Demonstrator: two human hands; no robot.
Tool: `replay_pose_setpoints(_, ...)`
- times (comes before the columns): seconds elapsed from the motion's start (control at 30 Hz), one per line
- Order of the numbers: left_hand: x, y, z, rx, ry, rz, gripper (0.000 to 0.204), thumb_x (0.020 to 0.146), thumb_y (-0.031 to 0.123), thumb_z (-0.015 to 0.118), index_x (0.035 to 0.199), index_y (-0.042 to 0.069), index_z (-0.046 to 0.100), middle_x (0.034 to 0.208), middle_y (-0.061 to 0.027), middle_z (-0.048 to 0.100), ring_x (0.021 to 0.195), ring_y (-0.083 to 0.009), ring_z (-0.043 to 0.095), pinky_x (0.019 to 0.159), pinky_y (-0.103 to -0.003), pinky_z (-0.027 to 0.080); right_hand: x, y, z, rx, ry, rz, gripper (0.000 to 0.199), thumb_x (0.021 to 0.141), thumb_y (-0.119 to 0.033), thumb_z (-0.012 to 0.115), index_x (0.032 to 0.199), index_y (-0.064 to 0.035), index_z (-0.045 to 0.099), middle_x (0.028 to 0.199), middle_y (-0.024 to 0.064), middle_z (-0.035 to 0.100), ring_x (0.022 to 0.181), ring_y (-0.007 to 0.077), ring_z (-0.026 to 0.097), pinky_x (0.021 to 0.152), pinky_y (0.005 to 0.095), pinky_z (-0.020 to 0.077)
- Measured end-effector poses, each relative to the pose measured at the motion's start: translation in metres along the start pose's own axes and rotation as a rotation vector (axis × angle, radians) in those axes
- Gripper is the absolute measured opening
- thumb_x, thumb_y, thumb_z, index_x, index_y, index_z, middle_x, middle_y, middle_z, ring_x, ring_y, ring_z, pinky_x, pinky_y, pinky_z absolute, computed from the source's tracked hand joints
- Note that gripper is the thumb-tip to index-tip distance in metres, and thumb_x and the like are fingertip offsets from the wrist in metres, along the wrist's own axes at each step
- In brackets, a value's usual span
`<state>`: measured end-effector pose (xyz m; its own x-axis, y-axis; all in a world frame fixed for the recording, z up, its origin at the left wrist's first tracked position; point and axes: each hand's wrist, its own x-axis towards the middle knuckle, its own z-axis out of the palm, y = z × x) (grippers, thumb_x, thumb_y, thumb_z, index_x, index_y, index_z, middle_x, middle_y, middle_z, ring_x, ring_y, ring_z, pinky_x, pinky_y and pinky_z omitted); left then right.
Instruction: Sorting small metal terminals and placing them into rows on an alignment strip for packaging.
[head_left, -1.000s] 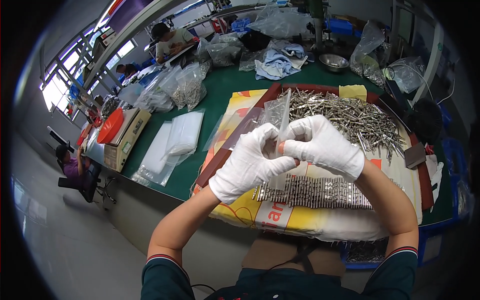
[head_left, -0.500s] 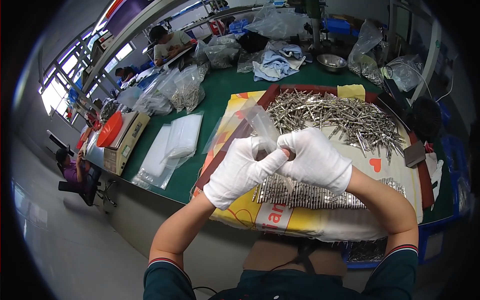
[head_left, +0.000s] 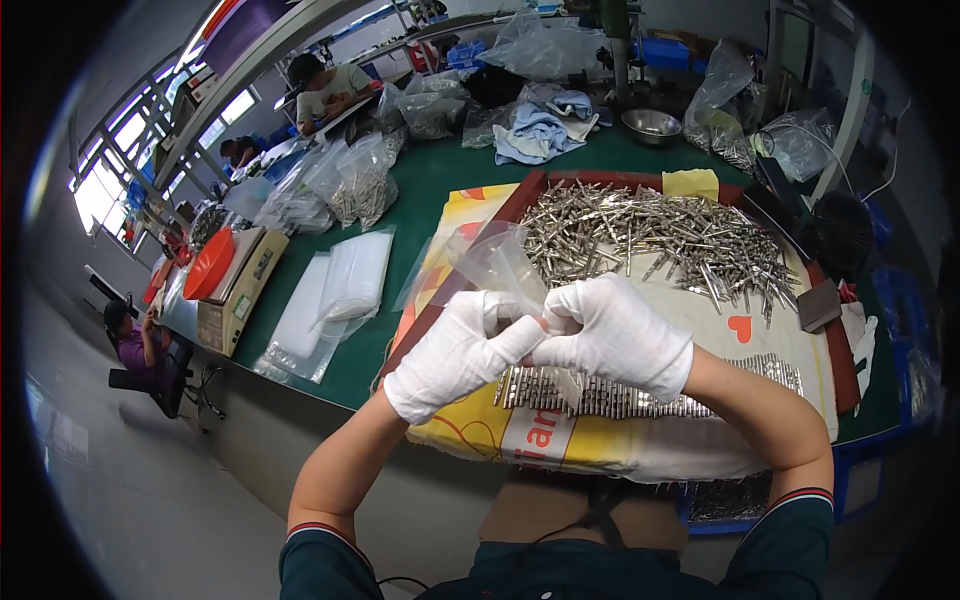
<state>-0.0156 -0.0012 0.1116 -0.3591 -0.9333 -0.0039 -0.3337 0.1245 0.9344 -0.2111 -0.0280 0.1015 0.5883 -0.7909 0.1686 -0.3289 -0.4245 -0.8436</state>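
Both my hands wear white gloves and come together over the near left part of a cloth-lined tray with a red-brown rim (head_left: pixel 846 375). Between them is a clear plastic bag (head_left: pixel 497 262), its upper part fanning out beyond the fingers. My left hand (head_left: pixel 457 350) pinches one side of the bag, and my right hand (head_left: pixel 622 337) pinches the other, fingertips almost touching. Below the hands, slim metal bits (head_left: pixel 655 398) lie side by side in a neat row, partly hidden by the gloves. Farther back, a loose heap of similar metal bits (head_left: pixel 640 228) covers the cloth.
Left of the tray lie stacked clear bags (head_left: pixel 357 275). Beyond them, a red-orange dish (head_left: pixel 210 264) rests on a scale (head_left: pixel 240 300). Filled plastic bags (head_left: pixel 362 185), a blue cloth (head_left: pixel 540 135) and a metal bowl (head_left: pixel 652 125) stand at the back. Other people sit at the far left.
The whole scene has shifted slightly left in view. The bag's upper part now spreads wider and leans farther left; both hands keep their pinch on it.
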Motion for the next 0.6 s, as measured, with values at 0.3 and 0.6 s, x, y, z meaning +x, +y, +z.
replay_pose_setpoints(0.3, 0.003, -0.003, -0.002, 0.024, -0.146, 0.063, 0.028, 0.099, 0.02, 0.055, 0.089, -0.004, 0.065, 0.076, -0.0037, 0.064, 0.071, -0.0082, 0.057, 0.066, -0.026, 0.048, -0.001, 0.004, -0.001, -0.131, 0.043, -0.107, 0.018, 0.081, -0.017, 0.064, 0.072, -0.0016, 0.065, 0.06, 0.0118, 0.064, 0.055, 0.0217, 0.064, 0.055, 0.0354, 0.0502)
replay_pose_setpoints(0.6, 0.011, -0.012, 0.012, -0.009, -0.03, 0.225, 0.027, 0.099, 0.021, 0.056, 0.087, -0.001, 0.066, 0.074, -0.0022, 0.063, 0.066, -0.0077, 0.057, 0.059, -0.027, 0.047, -0.01, -0.005, -0.004, -0.798, 0.306, -0.411, 0.018, 0.073, -0.022, 0.064, 0.064, -0.007, 0.062, 0.061, 0.013, 0.062, 0.059, 0.0293, 0.065, 0.055, 0.04, 0.052)
